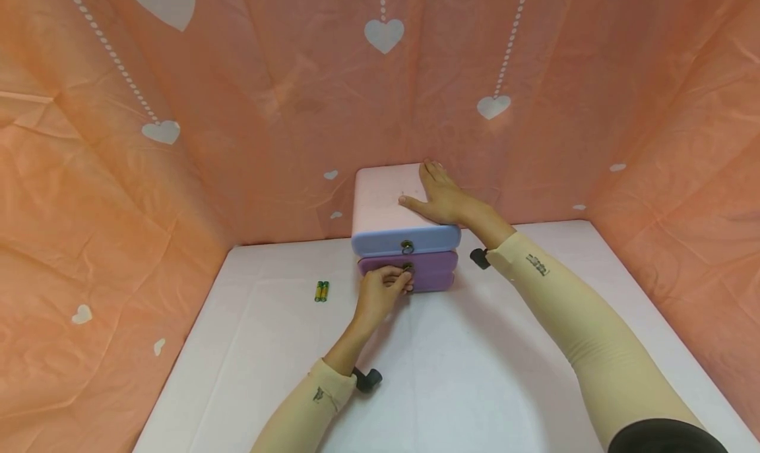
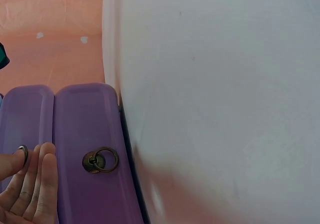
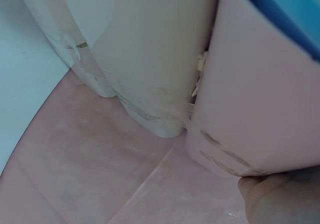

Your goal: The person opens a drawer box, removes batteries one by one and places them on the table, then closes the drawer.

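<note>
Head view: the right hand [image 1: 441, 199] lies flat, fingers extended, atop the pink drawer cabinet [image 1: 382, 199] at the table's [image 1: 255, 347] back, apparently bracing it; two AA-style batteries [image 1: 321, 291] sit to the left. Left wrist: the left hand [image 2: 31, 184] pinches the upper purple drawer's [image 2: 31, 114] ring pull [image 2: 23, 155]; gripping looks like the step, and opening would call for a straight, steady pull. Right wrist: only part of that hand shows; its fingers' state is unreadable here.

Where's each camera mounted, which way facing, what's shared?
Head: head-worn, facing forward-down at the drawer unit; left hand, right hand, sleeves show.
Left wrist: on that wrist, facing purple drawer fronts; left hand's fingers show.
Right wrist: on that wrist, facing the unit's side; part of right hand shows.
Shared (head, left wrist): left hand pinching a ring pull.
</note>
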Action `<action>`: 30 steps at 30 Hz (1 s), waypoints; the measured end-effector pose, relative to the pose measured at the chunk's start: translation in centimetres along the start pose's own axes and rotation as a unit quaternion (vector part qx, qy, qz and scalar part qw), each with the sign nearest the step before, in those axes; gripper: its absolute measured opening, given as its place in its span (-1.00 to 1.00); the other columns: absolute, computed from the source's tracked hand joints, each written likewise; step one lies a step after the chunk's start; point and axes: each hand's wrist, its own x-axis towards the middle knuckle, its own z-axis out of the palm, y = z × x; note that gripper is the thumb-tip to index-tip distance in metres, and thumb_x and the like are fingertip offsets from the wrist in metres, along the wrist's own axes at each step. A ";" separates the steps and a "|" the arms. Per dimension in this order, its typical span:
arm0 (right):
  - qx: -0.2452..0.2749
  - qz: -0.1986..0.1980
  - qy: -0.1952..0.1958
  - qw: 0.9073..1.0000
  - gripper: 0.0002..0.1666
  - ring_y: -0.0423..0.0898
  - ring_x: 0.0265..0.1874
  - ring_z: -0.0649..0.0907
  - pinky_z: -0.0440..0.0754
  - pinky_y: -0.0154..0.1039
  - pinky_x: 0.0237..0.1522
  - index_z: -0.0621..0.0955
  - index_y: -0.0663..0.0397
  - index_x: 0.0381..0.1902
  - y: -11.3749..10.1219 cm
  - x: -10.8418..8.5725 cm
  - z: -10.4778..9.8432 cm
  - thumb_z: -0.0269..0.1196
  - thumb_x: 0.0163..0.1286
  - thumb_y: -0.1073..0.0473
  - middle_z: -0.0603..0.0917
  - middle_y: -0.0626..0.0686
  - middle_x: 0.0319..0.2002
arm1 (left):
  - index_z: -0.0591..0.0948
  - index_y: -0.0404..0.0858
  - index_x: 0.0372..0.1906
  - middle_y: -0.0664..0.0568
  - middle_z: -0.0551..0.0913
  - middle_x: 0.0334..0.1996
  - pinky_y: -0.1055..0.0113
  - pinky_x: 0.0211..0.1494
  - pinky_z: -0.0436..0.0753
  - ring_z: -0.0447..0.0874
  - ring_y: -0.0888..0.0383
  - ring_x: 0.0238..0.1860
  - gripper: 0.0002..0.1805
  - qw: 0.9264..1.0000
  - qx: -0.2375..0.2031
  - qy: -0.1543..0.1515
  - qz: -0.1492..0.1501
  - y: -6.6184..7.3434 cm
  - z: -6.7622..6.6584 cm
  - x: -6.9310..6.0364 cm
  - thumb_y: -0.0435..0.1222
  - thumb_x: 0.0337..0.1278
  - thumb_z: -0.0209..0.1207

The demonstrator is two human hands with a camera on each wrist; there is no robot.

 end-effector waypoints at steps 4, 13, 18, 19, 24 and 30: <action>-0.003 -0.001 0.001 1.000 0.28 0.15 0.72 -0.34 -0.34 0.04 0.72 -0.25 0.36 0.70 0.0 0.0 0.0 -0.01 0.61 -0.48 -0.35 0.30 0.73 | 0.76 -0.51 -0.14 -0.25 0.84 -0.28 -0.10 -0.05 0.84 0.88 -0.18 -0.24 -0.84 1.000 0.012 0.002 0.002 -0.2 0.1 0.0 -0.43 0.47 0.30; 0.001 -0.003 0.004 1.000 0.27 0.15 0.72 -0.33 -0.34 0.03 0.72 -0.25 0.36 0.70 -0.2 -0.1 -0.1 0.01 0.61 -0.46 -0.34 0.30 0.73 | 0.75 -0.52 -0.14 -0.25 0.85 -0.27 -0.12 -0.03 0.83 0.89 -0.13 -0.26 -0.84 1.000 0.010 0.000 0.001 -0.2 0.1 -0.4 -0.44 0.48 0.28; -0.001 -0.005 0.005 1.000 0.27 0.15 0.72 -0.33 -0.34 0.03 0.72 -0.24 0.37 0.70 -0.1 0.0 -0.2 0.01 0.62 -0.46 -0.34 0.30 0.73 | 0.76 -0.49 -0.14 -0.22 0.85 -0.27 -0.05 -0.05 0.85 0.89 -0.09 -0.26 -0.85 1.000 0.016 0.000 0.001 0.0 0.3 -0.6 -0.43 0.49 0.28; -0.001 -0.005 0.006 1.000 0.27 0.15 0.72 -0.33 -0.34 0.03 0.72 -0.24 0.37 0.70 -0.1 0.0 -0.3 0.01 0.62 -0.46 -0.33 0.30 0.73 | 0.76 -0.50 -0.13 -0.22 0.85 -0.27 -0.05 -0.05 0.85 0.89 -0.11 -0.25 -0.85 1.000 0.015 -0.001 -0.001 0.0 0.3 -0.7 -0.43 0.49 0.28; 0.000 -0.003 0.005 1.000 0.27 0.15 0.72 -0.33 -0.34 0.02 0.72 -0.24 0.37 0.70 0.0 0.1 -0.2 0.01 0.62 -0.46 -0.33 0.31 0.73 | 0.75 -0.51 -0.11 -0.23 0.84 -0.25 -0.04 -0.02 0.84 0.88 -0.19 -0.20 -0.84 1.000 0.008 -0.005 -0.010 0.1 0.2 -1.0 -0.43 0.50 0.27; -0.001 -0.003 0.002 1.000 0.27 0.14 0.72 -0.34 -0.35 0.02 0.72 -0.25 0.36 0.70 0.1 0.2 0.0 0.00 0.62 -0.47 -0.34 0.30 0.73 | 0.76 -0.46 -0.12 -0.18 0.85 -0.26 -0.04 -0.04 0.84 0.87 -0.22 -0.17 -0.84 0.999 0.031 -0.003 -0.002 0.2 0.1 -1.4 -0.40 0.51 0.28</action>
